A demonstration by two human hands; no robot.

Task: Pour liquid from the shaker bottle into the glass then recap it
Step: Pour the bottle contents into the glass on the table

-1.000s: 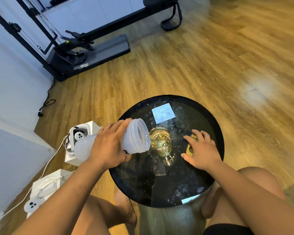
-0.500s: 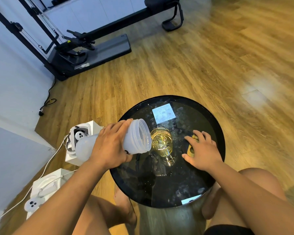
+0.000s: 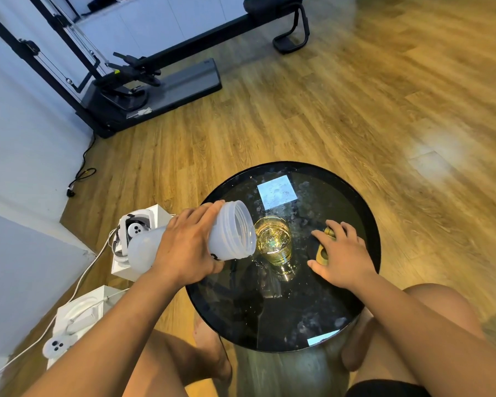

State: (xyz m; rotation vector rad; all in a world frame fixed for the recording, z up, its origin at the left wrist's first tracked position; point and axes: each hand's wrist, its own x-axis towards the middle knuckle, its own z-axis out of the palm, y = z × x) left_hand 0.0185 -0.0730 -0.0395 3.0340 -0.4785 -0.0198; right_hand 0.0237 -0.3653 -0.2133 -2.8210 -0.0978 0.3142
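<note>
My left hand [image 3: 184, 249] grips a translucent white shaker bottle [image 3: 232, 230], uncapped and tipped almost on its side, its open mouth right beside the rim of the glass [image 3: 274, 242]. The glass stands upright on the round black table [image 3: 284, 319] and holds yellowish liquid. A drop hangs at the bottle's lower lip. My right hand [image 3: 342, 255] lies flat on the table to the right of the glass, over a yellow cap [image 3: 322, 253] that shows only at its left edge.
On the wooden floor to the left stand two white boxes [image 3: 155, 216] [image 3: 98, 299] with headsets, controllers and white cables. A black exercise machine [image 3: 155, 87] stands further back. My bare knees flank the table's near side.
The bottle's mouth has risen slightly and stays by the glass rim. My right hand has stayed on the cap.
</note>
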